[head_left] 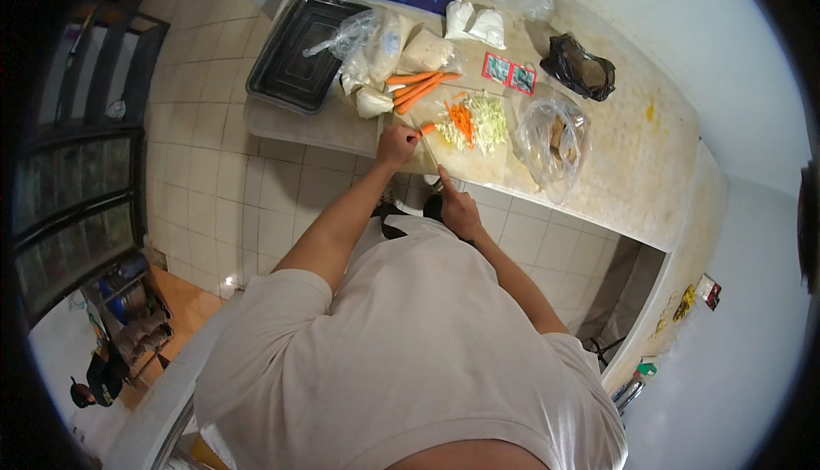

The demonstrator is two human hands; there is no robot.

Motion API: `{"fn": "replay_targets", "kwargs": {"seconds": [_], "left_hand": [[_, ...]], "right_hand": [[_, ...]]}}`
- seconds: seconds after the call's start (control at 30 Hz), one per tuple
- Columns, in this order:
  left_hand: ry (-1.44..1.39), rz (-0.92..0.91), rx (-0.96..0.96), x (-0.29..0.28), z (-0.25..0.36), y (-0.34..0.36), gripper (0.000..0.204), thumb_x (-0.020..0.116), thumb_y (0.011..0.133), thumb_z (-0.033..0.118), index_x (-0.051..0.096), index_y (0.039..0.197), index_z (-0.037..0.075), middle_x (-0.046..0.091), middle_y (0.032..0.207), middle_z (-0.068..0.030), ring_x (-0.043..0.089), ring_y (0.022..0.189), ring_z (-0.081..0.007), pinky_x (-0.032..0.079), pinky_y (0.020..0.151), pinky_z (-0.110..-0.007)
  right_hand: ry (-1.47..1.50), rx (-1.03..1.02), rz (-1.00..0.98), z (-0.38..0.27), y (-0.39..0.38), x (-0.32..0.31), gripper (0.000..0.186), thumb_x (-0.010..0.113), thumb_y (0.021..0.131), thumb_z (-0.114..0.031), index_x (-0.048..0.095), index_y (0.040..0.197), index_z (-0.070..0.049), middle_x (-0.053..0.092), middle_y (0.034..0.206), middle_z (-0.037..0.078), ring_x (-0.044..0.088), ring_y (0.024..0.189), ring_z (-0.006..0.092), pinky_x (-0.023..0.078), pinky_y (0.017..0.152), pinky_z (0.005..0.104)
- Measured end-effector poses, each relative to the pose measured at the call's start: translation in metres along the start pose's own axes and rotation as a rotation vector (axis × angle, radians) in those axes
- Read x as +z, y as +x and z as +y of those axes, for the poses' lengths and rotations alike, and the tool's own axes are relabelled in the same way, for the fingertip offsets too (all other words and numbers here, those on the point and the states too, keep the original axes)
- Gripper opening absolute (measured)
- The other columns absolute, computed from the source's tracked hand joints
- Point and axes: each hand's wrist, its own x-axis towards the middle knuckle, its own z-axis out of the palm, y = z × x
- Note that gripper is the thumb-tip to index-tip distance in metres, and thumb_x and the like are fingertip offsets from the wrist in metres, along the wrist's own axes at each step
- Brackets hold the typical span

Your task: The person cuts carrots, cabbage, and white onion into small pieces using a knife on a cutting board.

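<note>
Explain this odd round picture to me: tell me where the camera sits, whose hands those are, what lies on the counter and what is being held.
The camera sits on a person's head and looks down; its wide lens bends straight edges. Both bare arms are the wearer's own. The left hand pins a carrot piece on the cutting board. The right hand grips a knife, blade pointing at that piece. On the board lies a heap of shredded cabbage and carrot. Behind it are whole carrots, plastic bags and a dark metal tray.

left hand [397,145] pins carrot piece [426,129] on cutting board [478,163]; right hand [459,210] grips knife [431,160]
</note>
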Motion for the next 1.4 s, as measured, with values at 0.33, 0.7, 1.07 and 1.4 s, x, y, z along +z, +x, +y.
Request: {"fn": "replay_targets", "kwargs": {"seconds": [0.33, 0.7, 1.07, 1.4], "left_hand": [[-0.073, -0.005, 0.064, -0.009, 0.004, 0.004, 0.013, 0.061, 0.071, 0.014, 0.069, 0.073, 0.004, 0.063, 0.073, -0.0198, 0.061, 0.071, -0.0377, 0.050, 0.067, -0.044], [0.015, -0.086, -0.059, -0.007, 0.004, 0.002, 0.014, 0.069, 0.075, 0.015, 0.071, 0.084, 0.004, 0.067, 0.079, -0.0166, 0.064, 0.072, -0.0344, 0.051, 0.069, -0.041], [0.026, 0.140, -0.044, -0.008, -0.004, -0.001, 0.013, 0.066, 0.076, 0.010, 0.063, 0.088, 0.005, 0.061, 0.082, -0.0127, 0.061, 0.081, -0.0327, 0.049, 0.071, -0.042], [0.297, -0.046, 0.284, -0.020, 0.045, 0.009, 0.019, 0.066, 0.079, 0.023, 0.065, 0.089, 0.007, 0.061, 0.094, -0.0110, 0.059, 0.095, -0.0311, 0.050, 0.077, -0.043]], "right_hand": [[-0.076, 0.093, -0.082, -0.014, 0.013, -0.010, 0.067, 0.047, 0.086, -0.008, 0.022, 0.147, -0.023, 0.060, 0.069, 0.029, 0.059, 0.063, 0.0475, 0.046, 0.061, 0.0568], [-0.080, 0.114, -0.102, -0.007, 0.023, 0.001, 0.066, 0.044, 0.087, -0.008, 0.019, 0.147, -0.021, 0.061, 0.080, 0.031, 0.060, 0.069, 0.0481, 0.047, 0.064, 0.0566], [-0.011, 0.171, -0.151, 0.010, 0.019, 0.009, 0.063, 0.045, 0.094, -0.013, 0.015, 0.149, -0.021, 0.062, 0.082, 0.029, 0.061, 0.076, 0.0453, 0.046, 0.070, 0.0541], [0.327, 0.223, 0.154, 0.006, -0.013, -0.038, 0.058, 0.043, 0.097, -0.021, 0.017, 0.149, -0.016, 0.054, 0.064, 0.020, 0.054, 0.058, 0.0327, 0.045, 0.061, 0.0389]]}}
